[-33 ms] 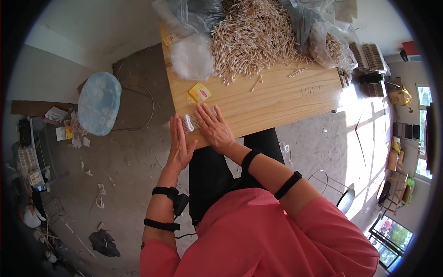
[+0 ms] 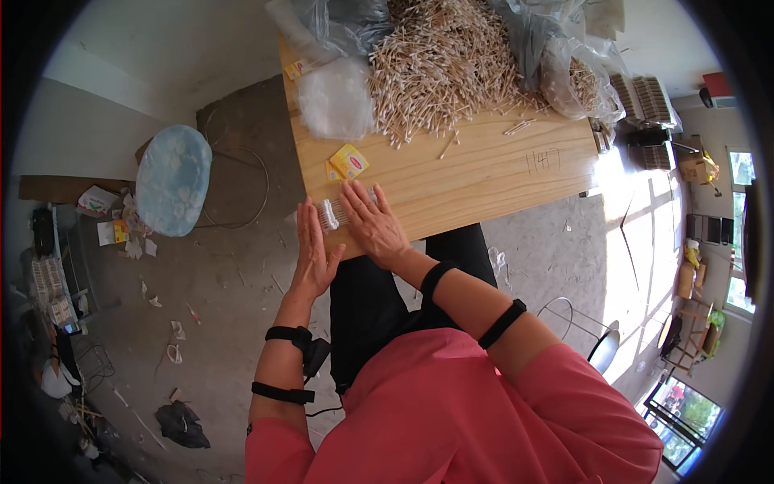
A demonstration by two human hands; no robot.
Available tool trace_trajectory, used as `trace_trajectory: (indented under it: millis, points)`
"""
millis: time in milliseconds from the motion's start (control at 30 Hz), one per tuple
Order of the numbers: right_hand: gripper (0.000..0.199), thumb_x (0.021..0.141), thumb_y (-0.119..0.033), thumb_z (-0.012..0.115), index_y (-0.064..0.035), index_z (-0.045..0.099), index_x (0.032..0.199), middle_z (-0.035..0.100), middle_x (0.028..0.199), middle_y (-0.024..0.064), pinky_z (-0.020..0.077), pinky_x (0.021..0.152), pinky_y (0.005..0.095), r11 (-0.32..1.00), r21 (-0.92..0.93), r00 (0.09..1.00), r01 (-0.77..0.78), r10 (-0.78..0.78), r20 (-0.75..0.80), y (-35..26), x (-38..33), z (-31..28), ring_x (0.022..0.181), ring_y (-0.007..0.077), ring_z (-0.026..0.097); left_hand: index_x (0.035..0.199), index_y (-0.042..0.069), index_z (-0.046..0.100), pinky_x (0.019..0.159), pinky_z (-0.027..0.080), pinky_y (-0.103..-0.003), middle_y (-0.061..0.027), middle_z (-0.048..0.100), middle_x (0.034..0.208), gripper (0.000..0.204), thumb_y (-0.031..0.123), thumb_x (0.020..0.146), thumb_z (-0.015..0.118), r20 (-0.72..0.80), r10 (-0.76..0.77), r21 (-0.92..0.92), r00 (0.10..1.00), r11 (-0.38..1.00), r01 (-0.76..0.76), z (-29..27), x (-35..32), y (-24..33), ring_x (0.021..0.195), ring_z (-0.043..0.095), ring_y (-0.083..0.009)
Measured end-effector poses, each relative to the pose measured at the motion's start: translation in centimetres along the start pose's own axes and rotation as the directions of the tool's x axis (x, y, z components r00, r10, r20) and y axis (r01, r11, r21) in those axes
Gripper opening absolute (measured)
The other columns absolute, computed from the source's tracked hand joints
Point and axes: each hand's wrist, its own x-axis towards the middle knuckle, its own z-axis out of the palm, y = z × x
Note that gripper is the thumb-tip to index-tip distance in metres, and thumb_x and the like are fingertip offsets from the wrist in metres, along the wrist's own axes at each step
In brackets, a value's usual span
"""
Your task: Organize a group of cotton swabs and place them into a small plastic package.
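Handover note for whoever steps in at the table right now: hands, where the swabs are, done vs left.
Left hand: open and flat, edge-on against the left end of a small row of cotton swabs at the near corner of the wooden table.
Right hand: open, palm down on the same row.
Supplies: big loose pile of swabs at the far side, more in a clear bag, a white cotton wad, small yellow packets just beyond the hands.
Done: one small row squared up between the hands.
Left: the large pile looks untouched.

yellow packet [image 2: 348,160] on wooden table [image 2: 484,173]
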Motion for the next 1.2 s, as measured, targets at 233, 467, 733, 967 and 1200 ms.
trace_trajectory:
  millis: [233,467,733,967,1200]
  points:
    - [0.066,0.089,-0.019,0.056,0.0039,0.034,0.148,0.023,0.161,0.018,0.009,0.122,0.0511,1.0,0.006,1.0,0.011,-0.011,0.006,-0.6,0.3,0.2,0.152,0.0321,0.015,0.156,0.0,0.005,0.121,0.01,-0.053,-0.0246,0.003,0.162,0.099,0.038,0.089,0.067,-0.005,0.001,0.128,1.0,0.992,0.0,-0.5,0.4,1.1,0.15,0.005,-0.0436]
    - [0.047,0.095,0.0,0.047,0.0012,0.044,0.142,0.039,0.153,0.0195,0.0277,0.117,0.0441,0.863,0.502,0.933,-0.063,0.229,-0.277,0.7,-0.7,-0.6,0.144,0.0347,0.034,0.155,0.001,0.015,0.12,0.009,-0.056,-0.0222,0.012,0.162,0.091,0.032,0.089,0.069,0.049,-0.216,0.436,0.975,0.883,0.173,-2.1,1.5,4.7,0.151,0.011,-0.0394]
    - [0.034,0.096,0.008,0.041,-0.0001,0.057,0.125,0.054,0.14,0.0158,0.0391,0.109,0.0348,0.632,0.774,0.848,-0.035,0.429,-0.312,-0.9,2.2,0.1,0.13,0.0304,0.053,0.132,0.004,0.051,0.092,0.047,-0.038,-0.0134,0.054,0.126,0.041,0.034,0.104,0.05,-0.346,-0.728,-0.64,0.592,0.644,0.419,-0.6,1.1,-2.6,0.112,0.054,-0.0226]
    - [0.037,0.093,0.012,0.04,-0.0018,0.058,0.121,0.058,0.136,0.0158,0.0404,0.107,0.0355,0.61,0.786,0.832,-0.105,0.486,-0.266,-2.2,2.9,1.0,0.127,0.0337,0.054,0.099,-0.001,0.061,0.061,0.048,-0.034,-0.0083,0.064,0.074,0.036,0.031,0.106,0.046,-0.446,-0.59,-0.45,0.673,0.798,0.401,1.1,1.6,-2.3,0.065,0.06,-0.0185]
    - [0.034,0.096,0.007,0.038,-0.0031,0.057,0.122,0.053,0.139,0.0182,0.0405,0.107,0.0365,0.399,0.916,0.802,-0.037,0.559,-0.211,-5.6,5.0,3.2,0.127,0.0343,0.053,0.087,-0.002,0.056,0.056,0.044,-0.037,-0.0159,0.062,0.072,0.032,0.023,0.105,0.047,-0.478,-0.543,-0.359,0.691,0.838,0.41,0.5,2.3,-0.8,0.06,0.059,-0.0259]
